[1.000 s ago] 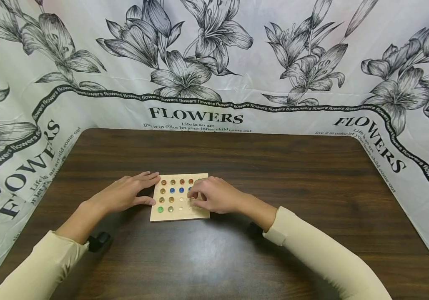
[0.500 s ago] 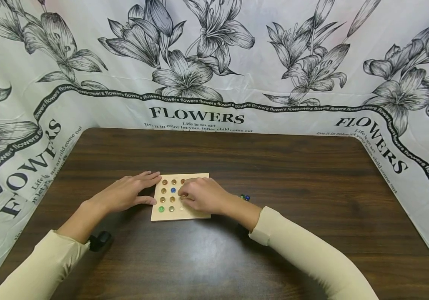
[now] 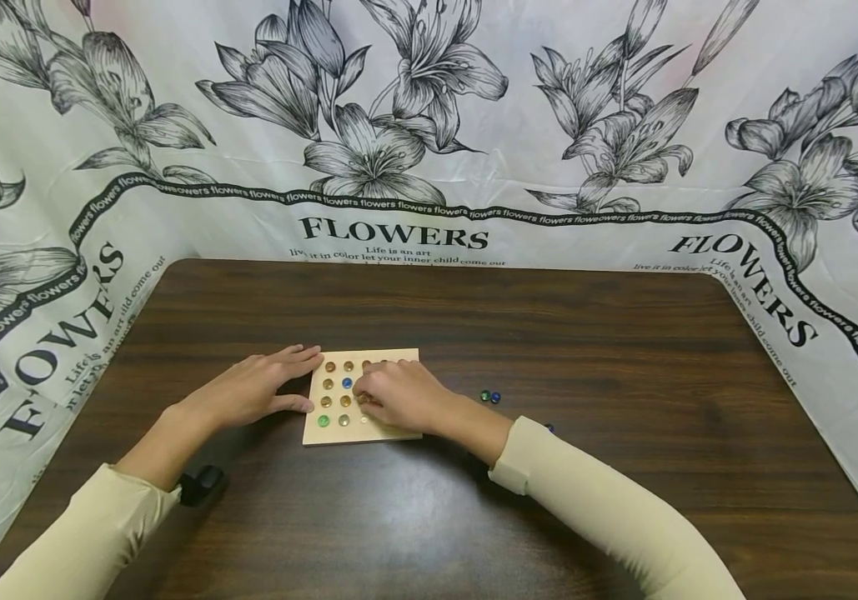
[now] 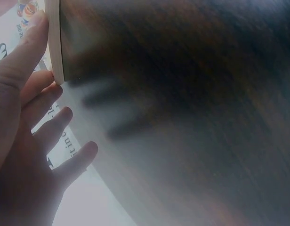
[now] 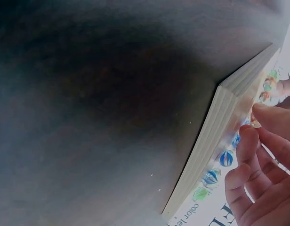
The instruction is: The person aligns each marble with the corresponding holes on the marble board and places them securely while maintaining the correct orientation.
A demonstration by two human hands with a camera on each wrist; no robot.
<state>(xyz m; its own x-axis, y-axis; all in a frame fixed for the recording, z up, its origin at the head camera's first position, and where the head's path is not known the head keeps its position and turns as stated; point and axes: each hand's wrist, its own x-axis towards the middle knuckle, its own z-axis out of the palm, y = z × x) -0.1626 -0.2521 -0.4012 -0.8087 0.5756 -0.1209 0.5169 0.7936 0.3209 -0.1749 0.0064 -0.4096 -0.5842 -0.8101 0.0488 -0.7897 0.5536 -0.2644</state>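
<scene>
Here, the right hand [image 3: 403, 397] pinches an amber marble [image 5: 255, 123] over the wooden marble board [image 3: 353, 433], its left edge touching the left hand's [image 3: 258, 388] outstretched fingers.

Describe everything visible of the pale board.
The board looks like pale wood, a slab with layered-looking edges. It lies flat on the dark table. Rows of hollows hold glassy marbles; one in the near row looks empty. The left hand touches its left edge; the right hand hides much of its right side.
</scene>
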